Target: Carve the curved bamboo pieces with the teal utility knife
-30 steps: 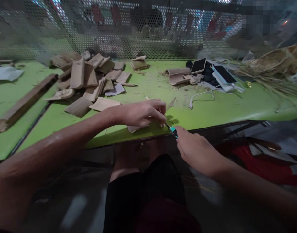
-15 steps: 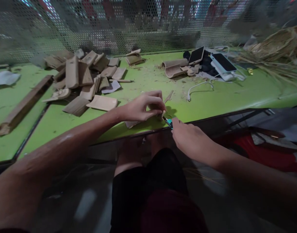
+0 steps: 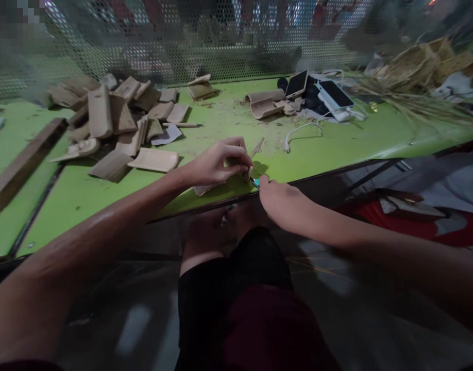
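Near the table's front edge, my left hand (image 3: 223, 164) pinches a small pale piece of wood or bamboo (image 3: 251, 170) between thumb and fingertips. My right hand (image 3: 281, 198) is closed around a teal-handled cutter knife (image 3: 255, 182), most of whose handle is hidden in the fist. The knife's tip meets or nearly meets the lower end of the small piece; the exact contact is too small to tell. Below my left wrist, a flat piece (image 3: 204, 189) lies partly covered on the green table (image 3: 217, 116). Just beyond my fingers lies a thin wooden sliver (image 3: 257, 147).
A heap of curved bamboo pieces (image 3: 120, 116) and a pencil (image 3: 182, 124) lie at left, beside a long wooden bar (image 3: 26, 159). Farther right are a phone (image 3: 297, 84), a white device (image 3: 335, 98) with a cable (image 3: 304, 134), and dry straw (image 3: 410, 98). Perforated mesh (image 3: 229, 46) stands behind.
The whole view has shifted, so the table and its things appear farther left. Both hands keep their grips, with the knife still at the small piece.
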`<state>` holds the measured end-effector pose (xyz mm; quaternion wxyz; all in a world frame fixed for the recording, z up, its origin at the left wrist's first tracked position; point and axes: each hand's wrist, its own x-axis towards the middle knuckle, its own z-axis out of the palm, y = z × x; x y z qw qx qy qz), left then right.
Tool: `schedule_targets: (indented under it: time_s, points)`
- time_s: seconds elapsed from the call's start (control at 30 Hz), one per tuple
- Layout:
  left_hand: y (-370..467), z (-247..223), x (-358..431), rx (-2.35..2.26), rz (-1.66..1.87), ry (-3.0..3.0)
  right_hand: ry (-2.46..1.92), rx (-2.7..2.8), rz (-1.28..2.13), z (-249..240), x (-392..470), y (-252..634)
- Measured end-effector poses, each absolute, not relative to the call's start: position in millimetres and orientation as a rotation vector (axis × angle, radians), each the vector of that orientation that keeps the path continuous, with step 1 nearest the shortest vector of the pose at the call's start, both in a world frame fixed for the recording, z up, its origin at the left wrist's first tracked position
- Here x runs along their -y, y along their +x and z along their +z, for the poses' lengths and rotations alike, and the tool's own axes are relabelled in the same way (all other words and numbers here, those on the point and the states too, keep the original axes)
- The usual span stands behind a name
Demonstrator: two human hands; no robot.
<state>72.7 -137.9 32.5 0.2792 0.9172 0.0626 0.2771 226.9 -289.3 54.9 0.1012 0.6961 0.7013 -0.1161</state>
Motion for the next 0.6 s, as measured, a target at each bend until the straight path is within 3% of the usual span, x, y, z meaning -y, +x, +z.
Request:
schedule_targets:
  time_s: [0.33, 0.6]
  points:
    - [46.0, 17.0, 143.6, -0.099, 0.753, 2.392, 2.109, -2.155, -0.59, 48.6, 289.4, 257.0]
    - [39.0, 12.4, 139.4, -0.122, 0.757, 2.411, 2.053, -2.037, -0.174, 62.5, 290.0, 241.6]
